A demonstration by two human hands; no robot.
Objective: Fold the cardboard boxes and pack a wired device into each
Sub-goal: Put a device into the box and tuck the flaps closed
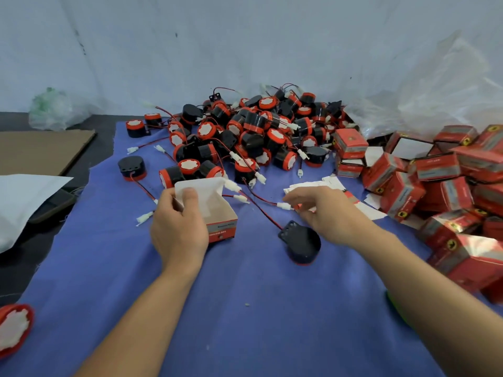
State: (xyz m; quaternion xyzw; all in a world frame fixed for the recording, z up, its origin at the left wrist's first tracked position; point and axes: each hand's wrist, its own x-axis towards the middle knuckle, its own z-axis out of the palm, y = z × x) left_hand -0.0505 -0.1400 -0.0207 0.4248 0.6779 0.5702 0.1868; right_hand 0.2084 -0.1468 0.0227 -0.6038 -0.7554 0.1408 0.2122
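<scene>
Hands meet over a blue cloth (245,308) where we are packing. Our left hand (178,227) grips an open box (217,216) that stands on the cloth. The thumb presses the white flap at its back and the other fingers curl round its left side. The box is white inside, and its red front with lettering faces us.

Our right hand (324,213) hovers palm down just right of the box, fingers bent loosely toward the cloth. Their tips lie at a white connector (284,205) on a red and black wire (258,196). We cannot tell whether they pinch it or only touch it.

A black device (302,244) lies on the cloth just below that hand, its own wire running up and left toward the box. It is outside the box, near its right side.

Behind our hands a big pile (253,131) of black and red devices sprawls against the wall, wires tangled. Flat blanks (321,183) lie beyond the right hand. Red closed boxes (449,180) are heaped along the right edge, below a clear plastic bag (435,99).

On the left we see a cardboard sheet (40,151) and a white bag (24,197). One more device (15,327) sits at the near left corner, white face up.
</scene>
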